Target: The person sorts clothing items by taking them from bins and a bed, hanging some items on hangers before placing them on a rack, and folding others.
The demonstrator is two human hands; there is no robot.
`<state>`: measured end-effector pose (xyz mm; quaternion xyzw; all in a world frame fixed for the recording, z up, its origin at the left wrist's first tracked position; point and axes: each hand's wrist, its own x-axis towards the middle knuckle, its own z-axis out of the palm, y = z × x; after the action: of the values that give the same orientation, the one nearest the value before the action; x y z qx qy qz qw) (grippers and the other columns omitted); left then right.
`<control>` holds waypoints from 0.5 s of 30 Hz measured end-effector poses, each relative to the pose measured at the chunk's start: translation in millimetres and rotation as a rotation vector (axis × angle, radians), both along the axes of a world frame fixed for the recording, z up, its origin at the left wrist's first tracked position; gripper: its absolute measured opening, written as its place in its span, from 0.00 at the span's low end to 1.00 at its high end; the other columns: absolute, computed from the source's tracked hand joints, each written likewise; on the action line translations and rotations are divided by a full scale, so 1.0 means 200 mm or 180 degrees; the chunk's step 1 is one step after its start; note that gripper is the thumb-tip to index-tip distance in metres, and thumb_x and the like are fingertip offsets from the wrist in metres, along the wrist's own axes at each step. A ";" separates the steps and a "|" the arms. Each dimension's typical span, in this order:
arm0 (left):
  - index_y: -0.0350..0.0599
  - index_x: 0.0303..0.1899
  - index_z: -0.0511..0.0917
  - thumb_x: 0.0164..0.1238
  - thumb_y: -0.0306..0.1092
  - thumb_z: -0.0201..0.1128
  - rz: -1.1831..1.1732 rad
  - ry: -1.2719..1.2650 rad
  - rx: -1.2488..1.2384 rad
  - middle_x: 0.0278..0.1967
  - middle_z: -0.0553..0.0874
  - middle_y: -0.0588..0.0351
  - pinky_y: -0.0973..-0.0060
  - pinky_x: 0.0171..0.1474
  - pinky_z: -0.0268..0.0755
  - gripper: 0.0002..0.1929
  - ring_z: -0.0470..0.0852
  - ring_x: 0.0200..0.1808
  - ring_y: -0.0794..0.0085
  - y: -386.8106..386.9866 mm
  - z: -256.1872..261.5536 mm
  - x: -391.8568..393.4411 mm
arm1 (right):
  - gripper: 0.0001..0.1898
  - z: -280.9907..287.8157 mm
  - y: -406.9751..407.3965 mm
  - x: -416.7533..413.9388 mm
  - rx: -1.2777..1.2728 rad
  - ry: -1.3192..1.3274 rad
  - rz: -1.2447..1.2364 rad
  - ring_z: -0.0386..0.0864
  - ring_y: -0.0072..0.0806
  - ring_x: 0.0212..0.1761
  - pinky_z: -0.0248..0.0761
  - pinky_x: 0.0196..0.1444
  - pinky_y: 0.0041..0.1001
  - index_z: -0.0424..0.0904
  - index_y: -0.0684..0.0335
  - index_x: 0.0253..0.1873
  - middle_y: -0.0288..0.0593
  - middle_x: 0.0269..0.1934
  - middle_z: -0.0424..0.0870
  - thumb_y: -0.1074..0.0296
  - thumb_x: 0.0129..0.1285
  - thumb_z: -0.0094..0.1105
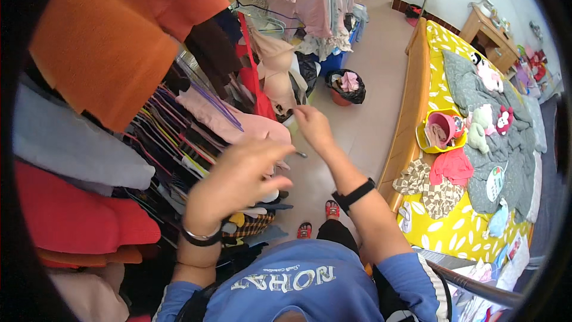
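A beige bra [276, 69] hangs beside a red strap [251, 62], near a few thin hangers [270, 20]. My right hand [315, 127] has its thumb and fingertips pinched at the bra's lower edge. My left hand [239, 179] is lower and to the left, blurred, with thumb and fingers apart and nothing between them. Behind it, a pale pink garment [241, 120] lies across a dense row of clothes on hangers [165, 129]. A purple hanger [210, 103] shows above the pink garment.
Orange, grey and red garments [111, 53] crowd the left side. A lined waste bin [346, 87] stands on the floor [368, 116]. To the right is a wooden-framed bed [409, 98] bearing a yellow basket [440, 147], soft toys and loose clothes. A dark rail [473, 281] crosses the lower right.
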<state>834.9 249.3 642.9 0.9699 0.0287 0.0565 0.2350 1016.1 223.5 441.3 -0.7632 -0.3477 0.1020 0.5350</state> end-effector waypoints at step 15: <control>0.39 0.50 0.74 0.54 0.40 0.67 -0.0799 0.0583 -0.0150 0.39 0.82 0.47 0.63 0.54 0.67 0.23 0.80 0.43 0.56 -0.10 -0.41 0.54 | 0.15 0.24 0.49 0.98 0.0434 -0.1730 -0.0258 0.72 0.50 0.54 0.67 0.56 0.39 0.77 0.68 0.47 0.56 0.51 0.76 0.70 0.54 0.57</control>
<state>943.7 228.7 560.3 0.9612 -0.0702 -0.0627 0.2594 1212.4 322.4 488.8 -0.7381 -0.4537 -0.1515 0.4759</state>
